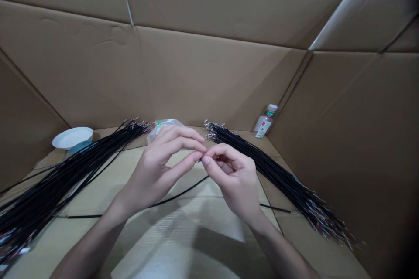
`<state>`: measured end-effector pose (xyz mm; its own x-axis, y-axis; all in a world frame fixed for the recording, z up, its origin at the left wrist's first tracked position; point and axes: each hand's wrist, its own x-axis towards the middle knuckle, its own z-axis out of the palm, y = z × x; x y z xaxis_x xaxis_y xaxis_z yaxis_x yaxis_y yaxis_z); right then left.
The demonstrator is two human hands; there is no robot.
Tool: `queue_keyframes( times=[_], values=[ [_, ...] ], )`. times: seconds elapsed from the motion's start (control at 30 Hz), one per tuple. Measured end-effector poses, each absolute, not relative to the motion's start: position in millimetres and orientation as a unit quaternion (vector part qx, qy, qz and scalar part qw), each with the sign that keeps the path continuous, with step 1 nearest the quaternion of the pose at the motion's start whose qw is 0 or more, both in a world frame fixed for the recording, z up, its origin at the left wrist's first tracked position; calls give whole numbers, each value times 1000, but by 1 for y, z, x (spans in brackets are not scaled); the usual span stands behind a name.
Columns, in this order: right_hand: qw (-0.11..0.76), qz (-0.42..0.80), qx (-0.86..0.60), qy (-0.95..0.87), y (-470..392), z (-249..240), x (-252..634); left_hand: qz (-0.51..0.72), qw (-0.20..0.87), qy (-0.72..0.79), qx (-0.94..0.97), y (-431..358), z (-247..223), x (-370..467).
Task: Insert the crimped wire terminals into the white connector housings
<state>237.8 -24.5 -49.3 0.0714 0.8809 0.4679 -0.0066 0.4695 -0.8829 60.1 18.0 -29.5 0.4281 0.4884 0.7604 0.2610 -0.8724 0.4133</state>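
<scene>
Creased brown cardboard walls (pixel 222 78) behind.

You have one view here, taken from your own head. It looks forward and down over the bench (pixel 121 176), from above its near side. Your left hand (pixel 157 170) and right hand (pixel 235 178) sit close in front of the lens, around the middle of the frame, with your forearms coming in from the bottom edge. Beyond them, you face the cardboard back wall (pixel 209 78) head-on, farther off, while the left wall (pixel 19 126) and right wall (pixel 353 130) show at the sides.
</scene>
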Motion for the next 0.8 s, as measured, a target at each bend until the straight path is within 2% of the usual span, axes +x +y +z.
queue_keyframes(
  times=[0.2,0.4,0.67,0.8],
  values=[
    [632,249,-396,-618,-26,-52,239,447,265,323,791,21,-28,56],
    [628,156,-388,-656,-28,-55,239,386,367,289,796,23,-25,60],
    [551,-48,-417,-722,-40,-43,243,411,444,260,752,20,-26,67],
    [518,-97,-420,-739,-45,-41,244,403,466,254,746,20,-26,68]
  ],
)
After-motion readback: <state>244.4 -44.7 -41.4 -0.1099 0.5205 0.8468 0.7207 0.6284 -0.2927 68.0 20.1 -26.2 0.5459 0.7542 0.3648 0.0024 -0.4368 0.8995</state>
